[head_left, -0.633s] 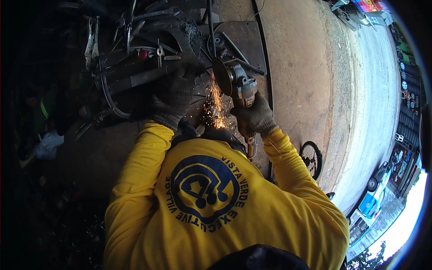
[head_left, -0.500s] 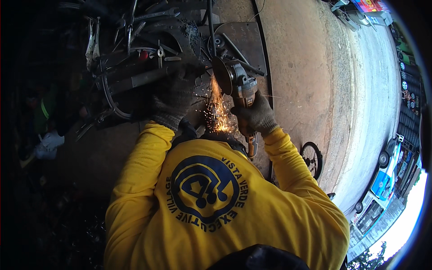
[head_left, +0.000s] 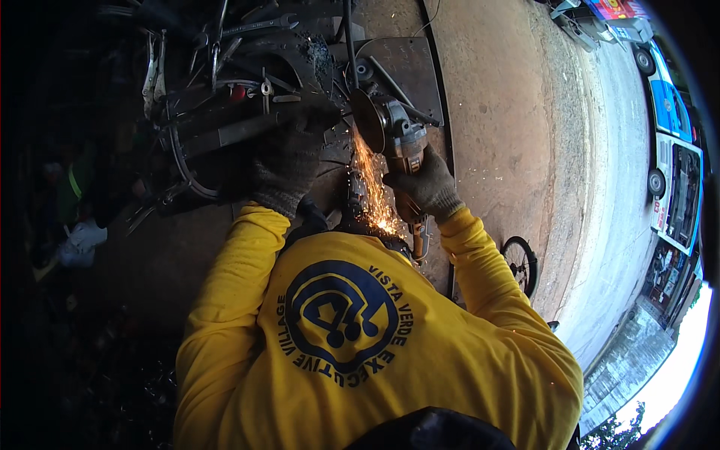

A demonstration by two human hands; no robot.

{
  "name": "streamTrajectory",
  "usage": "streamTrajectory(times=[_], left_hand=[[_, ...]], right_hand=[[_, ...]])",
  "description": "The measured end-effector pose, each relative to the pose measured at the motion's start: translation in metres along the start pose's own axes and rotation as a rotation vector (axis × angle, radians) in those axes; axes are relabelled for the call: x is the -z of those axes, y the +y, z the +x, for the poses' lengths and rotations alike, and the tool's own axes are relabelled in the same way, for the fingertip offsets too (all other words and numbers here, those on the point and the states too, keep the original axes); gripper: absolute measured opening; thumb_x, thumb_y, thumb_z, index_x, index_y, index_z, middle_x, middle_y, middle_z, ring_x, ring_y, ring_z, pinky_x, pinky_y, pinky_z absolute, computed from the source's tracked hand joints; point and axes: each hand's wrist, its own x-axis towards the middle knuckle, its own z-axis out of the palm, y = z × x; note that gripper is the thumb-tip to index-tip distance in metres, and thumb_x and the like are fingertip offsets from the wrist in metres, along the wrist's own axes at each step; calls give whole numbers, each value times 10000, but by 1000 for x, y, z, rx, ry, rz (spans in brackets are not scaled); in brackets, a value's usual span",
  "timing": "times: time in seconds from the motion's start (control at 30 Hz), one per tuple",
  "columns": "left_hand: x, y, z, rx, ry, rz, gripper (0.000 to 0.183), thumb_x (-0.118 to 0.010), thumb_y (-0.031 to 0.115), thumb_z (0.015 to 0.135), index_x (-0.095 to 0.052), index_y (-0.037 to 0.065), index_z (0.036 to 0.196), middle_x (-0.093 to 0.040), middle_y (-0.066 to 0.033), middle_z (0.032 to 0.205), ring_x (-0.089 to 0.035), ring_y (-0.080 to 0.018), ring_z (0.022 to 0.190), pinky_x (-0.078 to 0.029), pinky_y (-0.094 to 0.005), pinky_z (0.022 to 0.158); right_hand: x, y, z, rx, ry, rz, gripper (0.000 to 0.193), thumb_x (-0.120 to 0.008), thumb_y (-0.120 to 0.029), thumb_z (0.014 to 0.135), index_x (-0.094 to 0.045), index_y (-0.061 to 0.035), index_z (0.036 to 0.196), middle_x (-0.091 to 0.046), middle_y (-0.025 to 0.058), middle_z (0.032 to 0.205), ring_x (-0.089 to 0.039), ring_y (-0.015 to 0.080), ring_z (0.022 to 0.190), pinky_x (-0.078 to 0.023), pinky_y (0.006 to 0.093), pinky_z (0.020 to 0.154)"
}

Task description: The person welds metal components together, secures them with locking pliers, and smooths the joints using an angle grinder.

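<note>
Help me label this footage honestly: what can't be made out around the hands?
Head view, left hand: fingers lost in shadow; whether they hold anything is unclear.
Head view, right hand: fingers beneath the angle grinder, hidden by its body.
Head view, disc: contact point too dark and small.
Head view, lower-left clutter: darkness hides what the pieces are.

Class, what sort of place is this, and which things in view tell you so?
Probably a roadside metalworking shop: an angle grinder is throwing sparks, a metal wrench lies nearby, and a road runs alongside.
</note>
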Motion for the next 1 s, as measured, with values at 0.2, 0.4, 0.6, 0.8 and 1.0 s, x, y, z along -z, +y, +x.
streamTrajectory(times=[0.2,0.4,0.6,0.8,1.0], left_hand=[[2,1,1,-36,0,56,362,-560,151,916,-619,95,1269,-646,-92,1207,-646,-237,1056,-557,-342,881],[-16,-5,-1,-51,-21,54,378,-576,154,916,-610,72,1284,-641,-97,1214,-645,-245,1069,-560,-344,890],[-7,2,3,26,-59,6,391,-614,173,919,-613,92,1301,-638,-104,1207,-643,-261,1083,-565,-356,897],[-4,0,2,-3,18,-2,393,-622,177,915,-615,97,1300,-638,-106,1205,-641,-263,1083,-564,-359,900],[-1,0,-1,4,31,-23,395,-625,176,910,-616,97,1297,-637,-106,1205,-640,-262,1085,-564,-360,900]], right_hand=[[2,8,2,36,-1,-78,688,-899,-252,689,-576,-17,1249,-711,157,1111,-694,261,1009,-549,393,904],[0,7,-8,-17,-21,-60,716,-885,-253,690,-567,-12,1284,-714,167,1135,-697,283,1029,-545,405,923],[0,9,-9,-36,-3,-109,728,-880,-265,688,-557,-14,1290,-711,170,1120,-696,285,1022,-546,404,922],[1,13,-2,-19,-20,-42,722,-891,-259,678,-553,-6,1265,-703,162,1081,-686,265,988,-548,401,892],[0,13,1,35,-6,-50,718,-898,-267,683,-558,-8,1260,-702,161,1087,-684,269,987,-548,400,888]])
